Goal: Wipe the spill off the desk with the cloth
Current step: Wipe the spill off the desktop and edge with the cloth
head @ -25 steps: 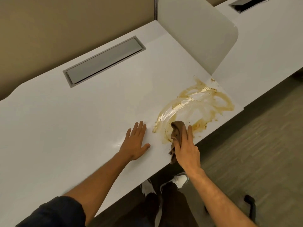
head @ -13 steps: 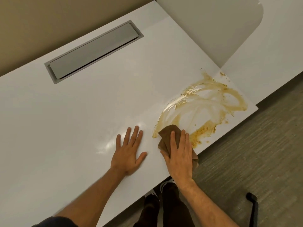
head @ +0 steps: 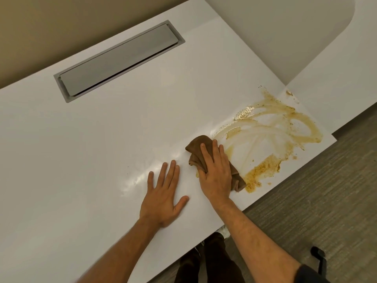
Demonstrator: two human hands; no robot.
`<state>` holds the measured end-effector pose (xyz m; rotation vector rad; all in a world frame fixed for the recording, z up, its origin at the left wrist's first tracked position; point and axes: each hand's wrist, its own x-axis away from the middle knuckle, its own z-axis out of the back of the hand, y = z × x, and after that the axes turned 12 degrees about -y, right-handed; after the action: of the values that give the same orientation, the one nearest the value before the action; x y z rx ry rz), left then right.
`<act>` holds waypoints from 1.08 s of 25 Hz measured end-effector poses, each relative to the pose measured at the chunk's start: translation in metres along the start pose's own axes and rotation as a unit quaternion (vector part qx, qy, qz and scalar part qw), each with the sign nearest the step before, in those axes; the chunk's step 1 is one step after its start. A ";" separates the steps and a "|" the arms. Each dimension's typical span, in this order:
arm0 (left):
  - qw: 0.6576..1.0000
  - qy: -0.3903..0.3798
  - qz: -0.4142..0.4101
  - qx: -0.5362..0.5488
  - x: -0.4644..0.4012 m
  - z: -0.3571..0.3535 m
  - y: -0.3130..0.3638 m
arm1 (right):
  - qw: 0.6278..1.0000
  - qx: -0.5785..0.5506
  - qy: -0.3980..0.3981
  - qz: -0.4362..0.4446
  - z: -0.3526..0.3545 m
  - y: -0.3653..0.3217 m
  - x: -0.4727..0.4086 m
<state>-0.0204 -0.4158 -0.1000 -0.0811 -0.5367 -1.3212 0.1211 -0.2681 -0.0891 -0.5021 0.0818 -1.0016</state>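
Head view: white desk [head: 91,150] with grey flap [head: 120,58] at 11 o'clock, carpet [head: 326,201] at 4. Brown spill [head: 271,137] at 3 o'clock. Right hand [head: 216,174] flat, pressing cloth [head: 199,146] at spill's 9 o'clock edge; left hand [head: 163,197] flat, splayed, just beside.

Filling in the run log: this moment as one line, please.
phase: wiping | right hand: presses cloth at left edge of spill | left hand: flat on desk | spill: mostly unwiped

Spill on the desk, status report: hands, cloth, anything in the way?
Left hand flat on desk, holding nothing. Right hand presses cloth at left edge of spill. Most streaks unwiped. Nothing in the way.
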 end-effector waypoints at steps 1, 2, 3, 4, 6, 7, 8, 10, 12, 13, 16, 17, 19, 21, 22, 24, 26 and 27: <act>1.000 0.003 0.003 0.003 0.000 0.000 0.000 | 1.000 -0.002 0.006 0.009 -0.001 0.001 0.000; 1.000 0.004 0.004 0.007 0.000 -0.001 0.000 | 1.000 0.002 0.011 0.023 -0.001 0.003 0.001; 1.000 0.004 0.005 0.013 0.000 -0.001 0.000 | 0.999 0.011 0.012 0.042 -0.002 0.005 0.003; 1.000 0.004 0.004 0.020 0.000 -0.001 0.000 | 0.998 0.021 0.011 0.065 -0.003 0.007 0.005; 0.999 0.010 0.001 0.037 0.001 -0.002 -0.001 | 0.993 0.037 -0.003 0.109 -0.003 0.009 0.010; 0.999 0.012 0.000 0.042 0.000 -0.002 -0.001 | 0.991 0.044 -0.012 0.122 -0.004 0.010 0.013; 0.999 0.014 0.001 0.046 0.000 -0.003 -0.001 | 0.990 0.050 -0.018 0.130 -0.005 0.010 0.017; 0.998 0.020 0.001 0.052 0.000 -0.004 -0.002 | 0.989 0.053 -0.022 0.138 -0.008 0.009 0.026; 0.998 0.023 -0.002 0.062 0.001 -0.003 -0.001 | 0.989 0.046 -0.019 0.141 -0.013 0.011 0.039; 0.997 0.024 -0.004 0.067 0.001 -0.003 0.000 | 0.988 0.040 -0.022 0.144 -0.015 0.012 0.047; 0.998 0.029 -0.007 0.064 0.003 -0.001 0.002 | 0.986 0.045 -0.037 0.159 -0.014 0.023 0.075; 0.998 0.028 -0.008 0.062 0.004 -0.001 0.003 | 0.985 0.053 -0.044 0.161 -0.010 0.028 0.082; 0.998 0.023 -0.007 0.055 0.004 -0.001 0.002 | 0.989 0.030 -0.036 0.143 -0.001 0.033 0.093; 0.998 0.023 -0.008 0.050 0.005 -0.001 0.000 | 0.991 -0.124 -0.009 0.053 0.012 0.027 0.099; 0.998 0.028 -0.009 0.048 0.005 -0.002 -0.001 | 0.971 -0.240 0.005 -0.014 0.021 0.021 0.097; 0.999 0.034 -0.009 0.041 0.004 -0.004 -0.001 | 0.905 -0.412 0.043 -0.102 0.044 0.012 0.079; 0.999 0.030 -0.011 0.039 0.003 -0.005 -0.001 | 0.898 -0.421 0.074 -0.099 0.060 0.011 0.053; 0.999 0.029 -0.011 0.040 0.003 -0.005 -0.002 | 0.916 -0.387 0.073 -0.079 0.065 0.011 0.039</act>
<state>-0.0200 -0.4203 -0.1035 0.0284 -0.5425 -1.3177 0.1705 -0.2716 -0.0304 -1.1708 0.5972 -1.1496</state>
